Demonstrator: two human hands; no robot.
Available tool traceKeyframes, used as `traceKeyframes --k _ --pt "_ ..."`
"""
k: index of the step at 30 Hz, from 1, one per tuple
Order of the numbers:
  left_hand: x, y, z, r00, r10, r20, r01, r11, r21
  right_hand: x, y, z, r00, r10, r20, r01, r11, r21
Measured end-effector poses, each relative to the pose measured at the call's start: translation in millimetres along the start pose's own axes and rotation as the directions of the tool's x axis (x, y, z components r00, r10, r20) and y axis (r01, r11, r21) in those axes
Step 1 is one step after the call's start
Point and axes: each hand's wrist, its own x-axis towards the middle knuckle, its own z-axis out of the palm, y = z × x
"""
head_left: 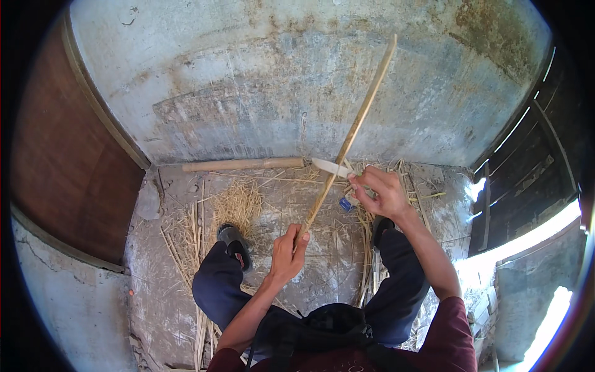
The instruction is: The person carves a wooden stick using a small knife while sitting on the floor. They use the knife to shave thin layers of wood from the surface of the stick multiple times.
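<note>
A long, thin bamboo strip (362, 110) slants up and away to the right in front of me. My left hand (289, 253) is closed round its near end. In my right hand (385, 193) is a knife, gripped close to its pale blade (330, 167). That blade lies across the strip partway along and touches it or nearly so, with its tip pointing left. The knife's handle is mostly hidden inside my fingers.
A bamboo pole (245, 164) lies along the foot of the stained wall (260, 99). Pale shavings (240, 203) and thin strips (197, 239) litter the floor round my feet. A small blue object (346, 204) lies below my right hand. Brown door (74, 155) left; dark slatted panel (527, 167) right.
</note>
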Motion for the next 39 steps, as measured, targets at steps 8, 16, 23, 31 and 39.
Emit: traceKeyframes --k 8,16,23,31,39 --pt "-11.3 0.9 -3.7 0.997 0.071 -0.012 -0.07 0.997 0.031 16.6 -18.8 -18.1 0.986 -0.167 0.012 0.168 0.983 -0.071" --pt "-21.6 -8.5 -7.6 0.995 0.087 -0.045 -0.085 0.995 0.047 21.0 -18.8 -20.3 0.982 -0.185 -0.024 0.182 0.979 -0.096" --pt "-28.6 -12.1 -12.7 0.997 0.062 -0.051 -0.06 0.997 0.047 38.1 -10.5 -41.2 0.993 -0.116 -0.032 0.111 0.984 -0.141" --pt "-34.8 -19.2 -16.6 0.995 0.06 -0.077 -0.054 0.996 0.072 54.6 3.9 -55.4 0.985 -0.169 -0.042 0.156 0.961 -0.23" --pt "-41.1 -31.1 -19.2 0.994 0.064 -0.089 -0.057 0.995 0.079 82.1 29.2 -79.3 0.977 -0.149 -0.153 0.118 0.973 -0.199"
